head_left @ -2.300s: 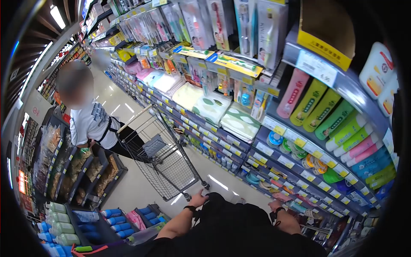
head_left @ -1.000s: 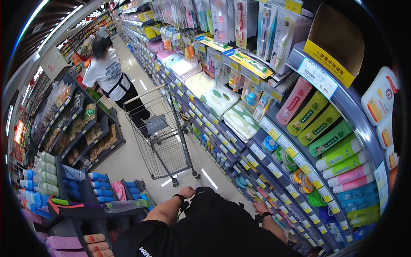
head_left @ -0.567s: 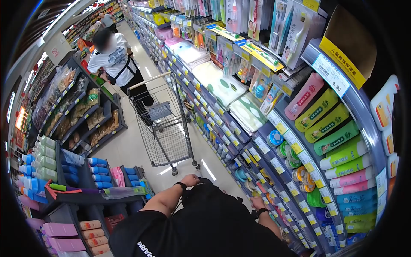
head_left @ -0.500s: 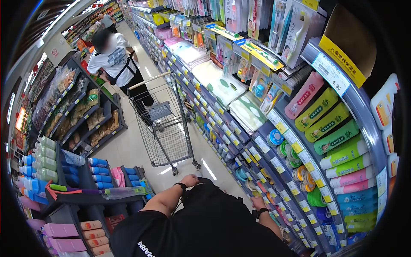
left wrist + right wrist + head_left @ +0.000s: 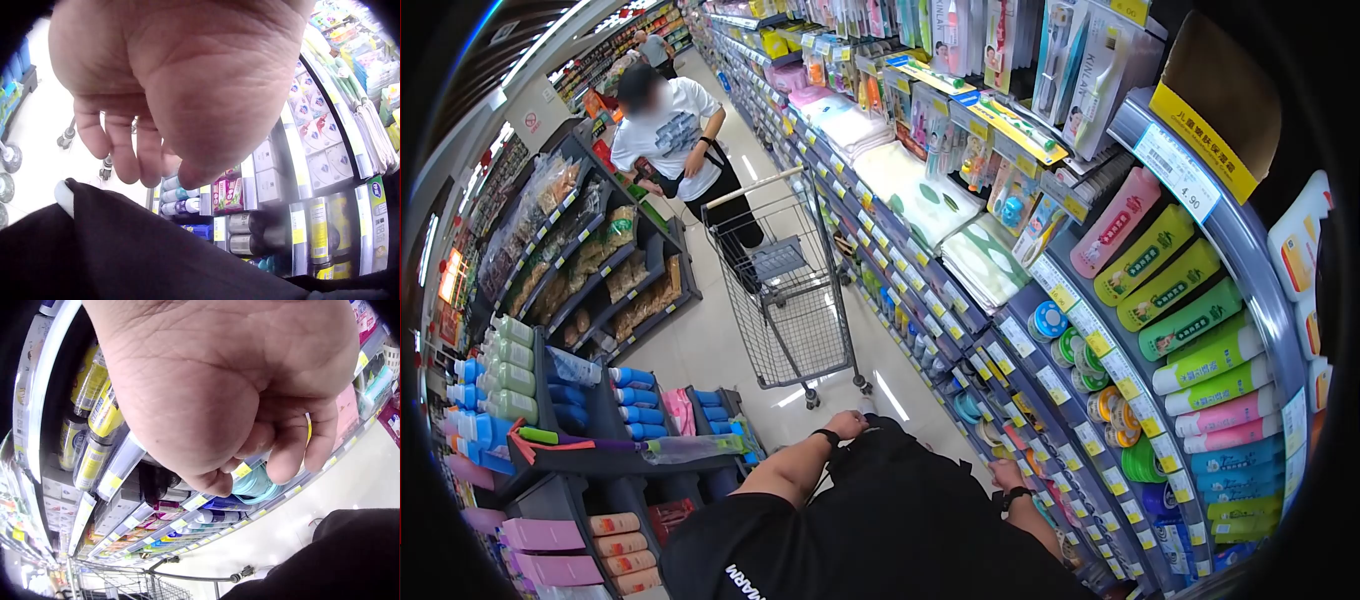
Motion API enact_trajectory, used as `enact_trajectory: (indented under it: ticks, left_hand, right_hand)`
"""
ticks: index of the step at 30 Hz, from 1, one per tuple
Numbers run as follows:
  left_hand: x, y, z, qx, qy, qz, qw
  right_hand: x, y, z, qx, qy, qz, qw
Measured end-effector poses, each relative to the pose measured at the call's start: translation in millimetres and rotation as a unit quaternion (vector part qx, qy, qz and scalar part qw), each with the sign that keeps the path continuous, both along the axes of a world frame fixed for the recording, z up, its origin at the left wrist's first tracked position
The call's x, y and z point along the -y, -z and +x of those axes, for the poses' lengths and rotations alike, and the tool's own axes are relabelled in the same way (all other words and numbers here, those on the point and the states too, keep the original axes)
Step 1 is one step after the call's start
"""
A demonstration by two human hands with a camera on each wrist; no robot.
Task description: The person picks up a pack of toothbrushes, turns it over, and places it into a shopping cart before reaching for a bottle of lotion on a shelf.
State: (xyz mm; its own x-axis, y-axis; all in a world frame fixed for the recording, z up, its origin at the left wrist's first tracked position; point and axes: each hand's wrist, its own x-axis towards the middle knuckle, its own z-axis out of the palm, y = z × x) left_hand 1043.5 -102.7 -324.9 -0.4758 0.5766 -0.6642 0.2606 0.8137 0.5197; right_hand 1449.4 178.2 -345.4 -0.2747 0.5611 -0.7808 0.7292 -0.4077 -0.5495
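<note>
Both hands hang at the front of the black shirt in the head view, fingers loosely curled and holding nothing. The left hand (image 5: 847, 424) is over the aisle floor, just short of the near end of a wire shopping cart (image 5: 785, 300). In the left wrist view the bare palm and bent fingertips (image 5: 128, 169) show, with nothing between them. Nearer the shelves is the right hand (image 5: 1006, 474), beside the lower rows of goods. Its palm and relaxed fingers (image 5: 287, 456) fill the upper part of the right wrist view, overlapping shelf edges and bottles.
Right of the aisle runs a long shelf with toothbrush packs (image 5: 1090, 90), folded towels (image 5: 985, 260), coloured tubes (image 5: 1125, 215) and tape-like rolls. On the left stand bins of bagged dry goods (image 5: 615, 260) and a rack of bottles (image 5: 505, 380). Beyond the cart stands a person in a white shirt (image 5: 665, 135).
The head view has swung so the shelf sits differently and more of the left rack shows. The person beyond the cart has turned toward the camera. Both hands stay lowered and hold nothing.
</note>
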Motion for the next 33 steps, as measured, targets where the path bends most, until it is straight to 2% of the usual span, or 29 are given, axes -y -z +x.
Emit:
enact_trajectory:
  ticks: [5, 9, 19, 26, 28, 33]
  left_hand:
    - [-1.1, -3.1, -1.1, -0.008, 0.023, 0.0, 1.0]
    - [1.9, -2.5, -3.2, 0.014, -0.001, -0.01, 1.0]
    - [5.7, -0.7, -3.7, 0.011, 0.016, -0.013, 1.0]
    - [1.7, -2.8, -6.6, 0.002, 0.033, -0.004, 0.999]
    - [1.4, -3.9, -6.1, 0.016, 0.012, -0.008, 1.0]
    - [1.9, -0.7, -7.3, 0.022, 0.008, -0.012, 1.0]
  right_hand:
    - [-2.0, -3.7, -2.6, -0.026, -0.008, -0.022, 0.999]
    - [4.1, -20.5, -7.7, -0.018, -0.021, -0.017, 0.999]
    - [7.1, 13.8, 3.3, -0.038, 0.014, -0.007, 0.999]
    - [5.4, -4.8, -0.9, -0.06, 0.017, -0.029, 0.998]
    - [4.8, -10.6, -2.3, -0.067, 0.019, -0.036, 0.997]
    - [3.2, -5.7, -0.1, -0.07, 0.012, -0.032, 0.997]
